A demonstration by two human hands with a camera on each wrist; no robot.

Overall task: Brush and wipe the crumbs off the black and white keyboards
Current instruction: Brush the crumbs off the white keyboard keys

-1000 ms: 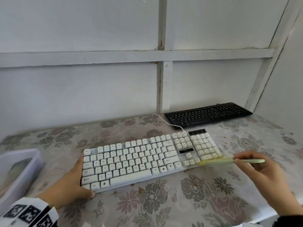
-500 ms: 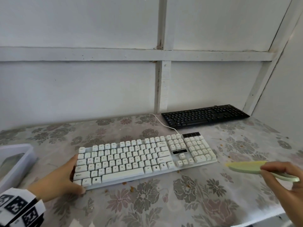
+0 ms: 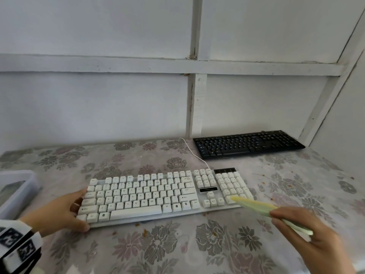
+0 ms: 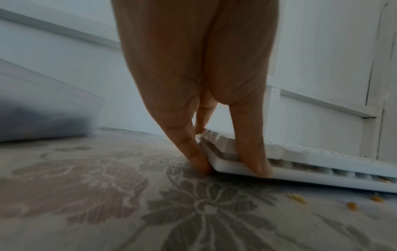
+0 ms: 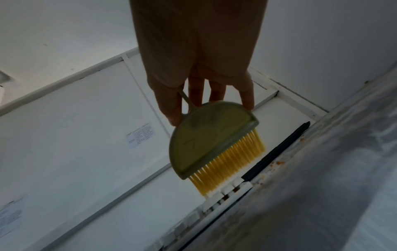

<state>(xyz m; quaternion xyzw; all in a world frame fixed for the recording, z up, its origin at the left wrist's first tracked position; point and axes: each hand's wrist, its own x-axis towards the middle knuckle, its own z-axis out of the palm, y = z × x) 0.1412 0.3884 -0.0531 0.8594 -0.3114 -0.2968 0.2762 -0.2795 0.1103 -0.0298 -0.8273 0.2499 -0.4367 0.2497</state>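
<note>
We bring the brush (image 3: pixel 254 207) back onto the white keyboard (image 3: pixel 150 194) for another stroke: half a second ago it hung off the right end over the table (image 3: pixel 197 254), and now its yellow bristles (image 5: pixel 231 161) touch the keys at the number-pad corner nearest us. We read that as one sweep finished and the next begun, so the brushing of this keyboard is under way, not done. Orange crumbs (image 4: pixel 352 206) lie on the flowered cloth just in front of the keyboard's near edge, and more are scattered to its right, which suggests the sweeps are carrying debris off the keys.

Our right hand (image 3: pixel 308 234) has its fingers curled round the brush's thin handle, with a fingertip (image 5: pixel 247 101) resting on the rounded green back of the head. Our left hand (image 3: pixel 59 212) steadies the keyboard's left end, one finger (image 4: pixel 253 152) laid across the front corner and another (image 4: pixel 193 152) against the side, fingers nearly straight rather than wrapped round it.

The black keyboard (image 3: pixel 248 144) sits well apart at the back of the table, against the wall, its turn seemingly to come. A pale plastic bin (image 3: pixel 17 196) stands at the left edge.
</note>
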